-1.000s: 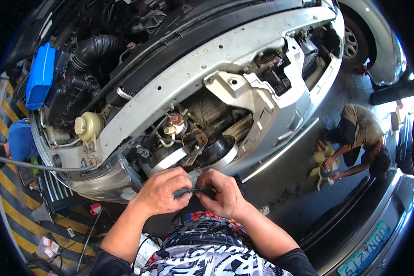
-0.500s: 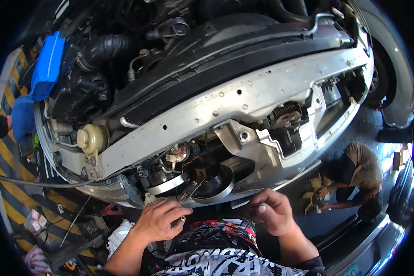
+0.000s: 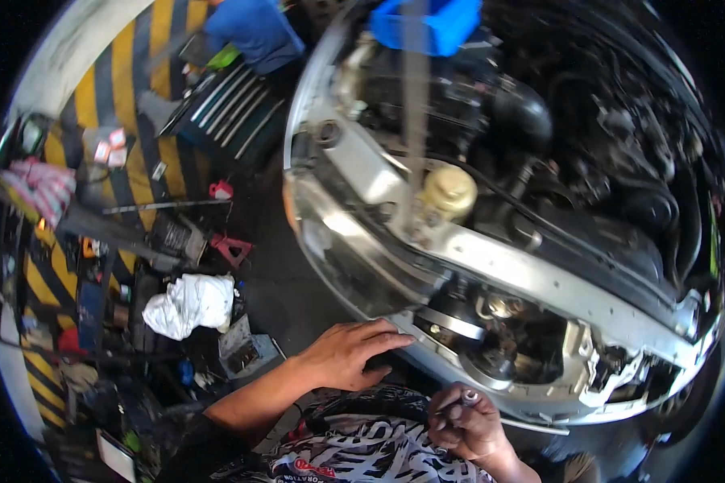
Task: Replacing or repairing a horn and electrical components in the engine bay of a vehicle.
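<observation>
My left hand (image 3: pixel 353 356) is open, its fingers stretched toward the lower front edge of the car's headlight (image 3: pixel 350 249). Whether the fingertips touch the car is unclear, and I see nothing held in them. Low in front of my shirt, my right hand (image 3: pixel 469 431) is closed round a small cylindrical piece (image 3: pixel 470 396) with a round metal end; most of it is hidden in the fingers. Just ahead of both hands is the car's exposed front, with the silver crossbar (image 3: pixel 524 266) and round black parts (image 3: pixel 491 362) in the opening below it.
A blue bin (image 3: pixel 431 30) sits over the engine bay, and a blurred upright rod (image 3: pixel 415 121) crosses the view. To the left are a drawer chest (image 3: pixel 234 113), a red stand (image 3: pixel 232 248), a white cloth (image 3: pixel 189 306) and a metal box (image 3: pixel 248 350). A person in blue (image 3: pixel 254 36) is beyond.
The view has swung left. The small piece that was in my left hand no longer shows there; a similar one is in my right. My left fingers have straightened.
</observation>
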### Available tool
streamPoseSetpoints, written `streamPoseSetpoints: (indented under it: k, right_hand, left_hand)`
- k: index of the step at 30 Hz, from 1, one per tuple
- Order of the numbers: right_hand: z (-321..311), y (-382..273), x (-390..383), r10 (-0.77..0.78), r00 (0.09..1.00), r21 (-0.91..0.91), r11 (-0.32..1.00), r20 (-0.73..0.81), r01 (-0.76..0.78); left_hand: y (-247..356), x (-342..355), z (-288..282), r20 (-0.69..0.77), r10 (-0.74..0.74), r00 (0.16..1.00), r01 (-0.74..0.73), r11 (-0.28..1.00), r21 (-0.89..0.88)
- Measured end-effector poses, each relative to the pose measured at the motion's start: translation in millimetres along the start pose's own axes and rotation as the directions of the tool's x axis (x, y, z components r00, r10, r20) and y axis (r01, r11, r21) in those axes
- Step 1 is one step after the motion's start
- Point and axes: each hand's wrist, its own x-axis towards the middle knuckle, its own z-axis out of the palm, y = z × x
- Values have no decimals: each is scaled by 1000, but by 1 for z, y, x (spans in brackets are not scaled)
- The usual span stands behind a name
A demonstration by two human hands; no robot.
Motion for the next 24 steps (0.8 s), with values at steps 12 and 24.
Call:
streamPoseSetpoints:
  k: [12, 24]
  right_hand:
    - [107, 126, 250, -85, 991, -507, 862, -108, 19]
    - [227, 232, 499, -26, 999, -669, 743, -35, -4]
  left_hand:
    - [-159, -285, -98, -367, -519, 772, 504, 852, -145]
    - [-294, -435, -236, -551, -725, 413, 659, 656, -369]
